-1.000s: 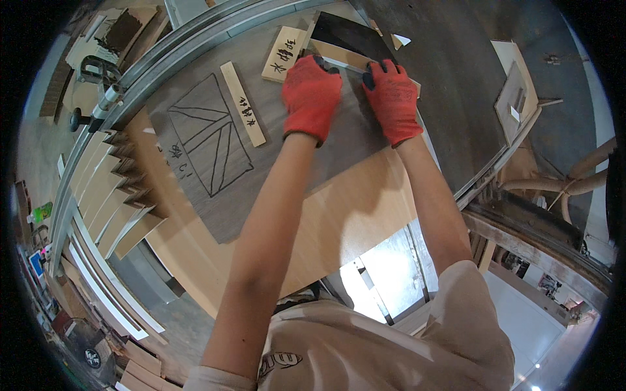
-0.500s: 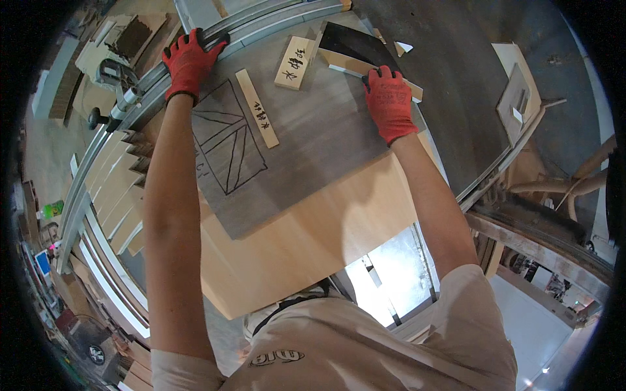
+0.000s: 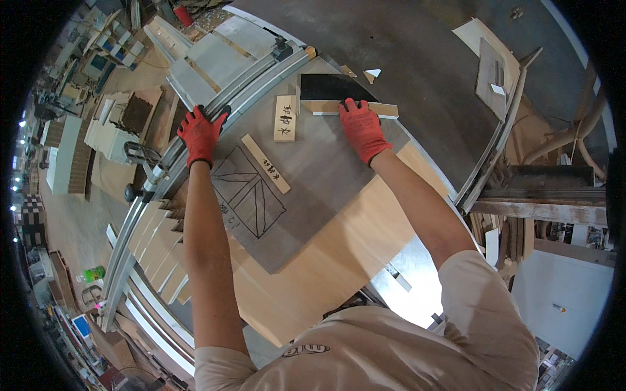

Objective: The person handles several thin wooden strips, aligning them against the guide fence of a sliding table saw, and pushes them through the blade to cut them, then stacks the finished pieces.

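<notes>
In the head view, our gloved right hand (image 3: 360,129) hides the middle of a straight, pale wooden strip (image 3: 387,111) beside a black piece (image 3: 331,88) near the grey board (image 3: 313,189)'s far right edge, our gloved left hand (image 3: 201,135) lies across a metal rail (image 3: 274,75), and we cannot tell whether either grip is closed.

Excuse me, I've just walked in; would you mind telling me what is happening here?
A person in red gloves is at a bench with boards. Their left hand is on a metal rail, and their right hand is on a pale wooden strip beside a black panel. Two marked wooden pieces, one wide and one narrow, lie untouched on a grey board with a line drawing, which rests over a larger pale board.
</notes>
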`<move>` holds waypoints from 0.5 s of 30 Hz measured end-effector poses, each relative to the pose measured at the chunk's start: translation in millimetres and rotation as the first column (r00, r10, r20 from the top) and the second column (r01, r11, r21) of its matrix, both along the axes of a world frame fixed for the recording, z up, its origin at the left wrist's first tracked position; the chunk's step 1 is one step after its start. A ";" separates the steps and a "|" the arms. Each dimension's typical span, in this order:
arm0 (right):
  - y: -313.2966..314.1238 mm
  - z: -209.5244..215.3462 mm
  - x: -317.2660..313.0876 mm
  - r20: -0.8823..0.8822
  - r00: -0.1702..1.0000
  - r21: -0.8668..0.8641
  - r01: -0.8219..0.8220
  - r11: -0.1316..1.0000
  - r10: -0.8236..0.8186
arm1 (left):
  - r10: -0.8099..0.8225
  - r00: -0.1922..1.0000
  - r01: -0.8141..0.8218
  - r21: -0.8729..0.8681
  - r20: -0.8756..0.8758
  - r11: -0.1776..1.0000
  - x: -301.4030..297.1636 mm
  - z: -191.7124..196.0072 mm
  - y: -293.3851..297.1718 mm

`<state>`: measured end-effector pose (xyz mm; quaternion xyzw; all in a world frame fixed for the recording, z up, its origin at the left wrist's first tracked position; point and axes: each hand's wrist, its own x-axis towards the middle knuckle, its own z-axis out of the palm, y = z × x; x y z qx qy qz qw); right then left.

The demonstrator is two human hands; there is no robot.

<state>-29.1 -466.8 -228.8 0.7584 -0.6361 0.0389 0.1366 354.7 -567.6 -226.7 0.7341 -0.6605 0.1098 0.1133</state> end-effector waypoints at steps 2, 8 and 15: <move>-3.1 1.0 2.6 -0.048 0.999 0.042 -0.001 0.999 0.003 | 0.008 1.000 -0.008 0.000 0.001 1.000 1.0 1.2 -1.2; -8.0 9.2 3.4 -0.012 1.000 0.137 -0.014 0.990 0.016 | 0.023 1.000 -0.022 0.047 -0.016 0.999 -1.8 8.3 -1.2; -7.2 8.5 7.8 -0.023 1.000 0.131 0.004 0.991 -0.001 | 0.035 0.999 -0.035 0.057 -0.002 0.998 -5.8 15.1 1.5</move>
